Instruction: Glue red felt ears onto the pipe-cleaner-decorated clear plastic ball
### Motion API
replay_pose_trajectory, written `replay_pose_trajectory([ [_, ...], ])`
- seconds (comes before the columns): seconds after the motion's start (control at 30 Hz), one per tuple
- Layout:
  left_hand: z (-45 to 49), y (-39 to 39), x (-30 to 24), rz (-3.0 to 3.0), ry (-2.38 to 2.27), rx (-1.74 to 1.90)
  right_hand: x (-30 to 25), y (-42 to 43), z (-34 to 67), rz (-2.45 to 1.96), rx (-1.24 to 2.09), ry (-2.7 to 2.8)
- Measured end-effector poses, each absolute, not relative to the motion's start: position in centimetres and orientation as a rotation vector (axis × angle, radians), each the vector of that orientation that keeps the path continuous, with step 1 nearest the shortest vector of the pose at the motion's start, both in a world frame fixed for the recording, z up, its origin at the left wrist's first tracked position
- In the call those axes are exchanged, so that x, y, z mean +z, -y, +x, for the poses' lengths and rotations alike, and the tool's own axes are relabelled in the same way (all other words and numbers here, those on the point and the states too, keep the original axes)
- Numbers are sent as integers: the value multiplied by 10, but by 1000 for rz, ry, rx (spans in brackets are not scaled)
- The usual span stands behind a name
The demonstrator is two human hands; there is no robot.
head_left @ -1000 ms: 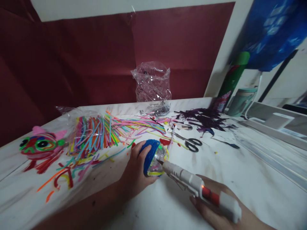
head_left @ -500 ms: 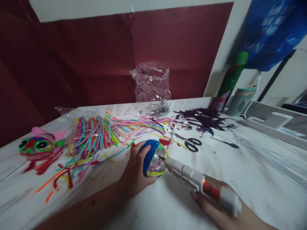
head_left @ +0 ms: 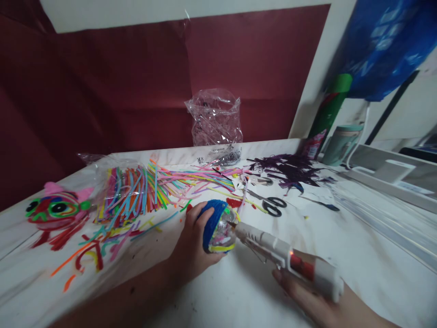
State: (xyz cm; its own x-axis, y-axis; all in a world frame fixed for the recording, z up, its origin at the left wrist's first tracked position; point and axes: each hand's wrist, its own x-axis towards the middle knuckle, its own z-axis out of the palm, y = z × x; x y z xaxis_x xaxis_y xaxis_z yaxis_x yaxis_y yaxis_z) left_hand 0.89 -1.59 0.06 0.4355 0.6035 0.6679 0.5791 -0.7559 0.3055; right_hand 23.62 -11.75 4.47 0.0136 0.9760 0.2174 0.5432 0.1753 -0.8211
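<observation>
Dark red wall (head_left: 102, 91), white table (head_left: 341, 246) (dim light)

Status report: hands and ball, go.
Left hand grips blue-wrapped clear ball. Right hand holds white glue gun, nozzle at ball. Black scissors lie beyond, apart.

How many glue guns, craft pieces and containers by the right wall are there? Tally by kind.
Glue gun, in the right hand: 1
Craft pieces, the ball in the left hand and the pink-eared figure: 2
Containers, green can and teal cup: 2
Total: 5
</observation>
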Motion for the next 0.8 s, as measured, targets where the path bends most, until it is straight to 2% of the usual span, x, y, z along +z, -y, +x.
replay_pose_trajectory([
  [0.8, 8, 15, 0, 2626, -1074, 1255, 53, 116, 232, -1528, 796, 1561],
])
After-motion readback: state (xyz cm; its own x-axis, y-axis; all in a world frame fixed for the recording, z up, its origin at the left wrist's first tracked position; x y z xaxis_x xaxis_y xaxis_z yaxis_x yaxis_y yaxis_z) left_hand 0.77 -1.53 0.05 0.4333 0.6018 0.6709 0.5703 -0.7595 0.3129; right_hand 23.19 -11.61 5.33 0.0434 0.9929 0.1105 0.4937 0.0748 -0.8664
